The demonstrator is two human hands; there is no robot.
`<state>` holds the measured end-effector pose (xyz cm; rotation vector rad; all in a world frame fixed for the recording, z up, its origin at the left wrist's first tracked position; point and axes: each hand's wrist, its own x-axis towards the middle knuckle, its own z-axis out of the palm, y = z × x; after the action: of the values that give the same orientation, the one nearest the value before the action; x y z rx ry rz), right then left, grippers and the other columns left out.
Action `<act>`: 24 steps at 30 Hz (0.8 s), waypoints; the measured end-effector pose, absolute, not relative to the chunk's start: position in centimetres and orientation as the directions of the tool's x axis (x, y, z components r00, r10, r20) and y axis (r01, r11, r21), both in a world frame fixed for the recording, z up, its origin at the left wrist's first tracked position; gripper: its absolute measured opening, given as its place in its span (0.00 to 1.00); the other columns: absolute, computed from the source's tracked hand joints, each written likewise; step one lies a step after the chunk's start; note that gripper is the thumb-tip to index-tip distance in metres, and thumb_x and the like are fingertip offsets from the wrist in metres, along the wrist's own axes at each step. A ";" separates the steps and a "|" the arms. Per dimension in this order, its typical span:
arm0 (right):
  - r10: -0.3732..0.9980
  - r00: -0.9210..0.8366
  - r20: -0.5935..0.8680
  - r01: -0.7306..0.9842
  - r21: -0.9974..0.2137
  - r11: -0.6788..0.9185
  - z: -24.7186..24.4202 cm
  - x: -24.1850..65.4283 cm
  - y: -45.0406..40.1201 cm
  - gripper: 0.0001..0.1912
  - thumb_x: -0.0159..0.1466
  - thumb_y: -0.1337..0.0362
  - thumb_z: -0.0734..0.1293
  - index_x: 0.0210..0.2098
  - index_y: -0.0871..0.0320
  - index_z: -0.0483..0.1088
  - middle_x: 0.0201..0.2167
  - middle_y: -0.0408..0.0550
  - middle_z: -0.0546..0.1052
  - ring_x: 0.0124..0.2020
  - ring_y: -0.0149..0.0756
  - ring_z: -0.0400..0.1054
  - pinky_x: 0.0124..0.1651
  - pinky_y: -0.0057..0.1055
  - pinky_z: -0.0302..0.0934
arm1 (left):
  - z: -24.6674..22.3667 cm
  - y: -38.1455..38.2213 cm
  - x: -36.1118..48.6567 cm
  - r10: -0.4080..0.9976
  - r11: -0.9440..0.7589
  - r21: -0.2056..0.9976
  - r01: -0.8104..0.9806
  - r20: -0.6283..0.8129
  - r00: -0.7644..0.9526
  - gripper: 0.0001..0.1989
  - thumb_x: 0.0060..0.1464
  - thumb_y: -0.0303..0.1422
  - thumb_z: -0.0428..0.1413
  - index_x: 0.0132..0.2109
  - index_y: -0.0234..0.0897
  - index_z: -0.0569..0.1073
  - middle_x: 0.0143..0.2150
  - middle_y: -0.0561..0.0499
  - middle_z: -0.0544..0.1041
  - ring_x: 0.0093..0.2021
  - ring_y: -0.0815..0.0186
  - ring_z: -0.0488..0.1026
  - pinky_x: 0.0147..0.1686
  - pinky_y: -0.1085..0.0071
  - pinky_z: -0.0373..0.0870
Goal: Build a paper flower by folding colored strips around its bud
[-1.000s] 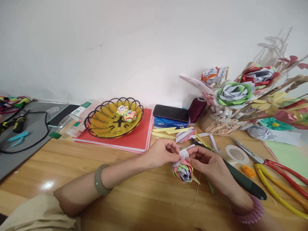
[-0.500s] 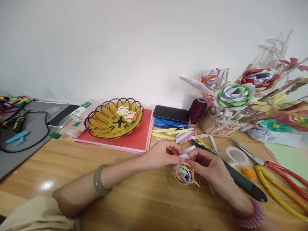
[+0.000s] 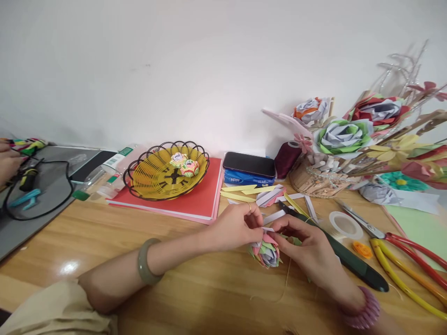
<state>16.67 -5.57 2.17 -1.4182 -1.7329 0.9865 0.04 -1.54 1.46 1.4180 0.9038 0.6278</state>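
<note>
A small folded-paper flower (image 3: 267,253) in pink, green and pale lilac hangs between my two hands, above the wooden table. My left hand (image 3: 238,226), with a ring on one finger, pinches the flower's upper left edge at a pale paper piece. From the right, my right hand (image 3: 307,244) grips the upper right side between thumb and fingers. A thin thread (image 3: 287,279) trails down from the flower. Just behind my hands lie loose paper strips (image 3: 244,189).
A yellow basket (image 3: 150,174) with two paper flowers rests on red paper (image 3: 206,204). A phone (image 3: 248,164) lies on a blue pack. At right are a green-handled cutter (image 3: 359,270), a tape roll (image 3: 345,224), scissors (image 3: 365,225) and a flower-filled pot (image 3: 314,179). Another person's hand (image 3: 9,163) shows far left.
The flower has tilted slightly, its upper pale piece now more hidden between my fingers. Another person's hand has come in at the far left, over the black cable.
</note>
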 end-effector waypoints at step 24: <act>0.964 -0.218 -0.152 0.148 -0.981 -0.121 2.4 16.6 -5.7 0.16 0.56 0.51 0.65 0.26 0.58 0.68 0.22 0.42 0.68 0.23 0.29 0.61 0.25 0.25 0.57 | 1.1 -1.8 -0.1 0.798 -0.507 0.789 0.347 0.278 0.534 0.19 0.48 0.31 0.54 0.48 0.39 0.61 0.54 0.43 0.51 0.59 0.57 0.53 0.55 0.60 0.58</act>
<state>16.56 -5.68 2.35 -1.2963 -1.4139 1.4189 -0.13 -1.83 1.14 2.0881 0.9237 0.8452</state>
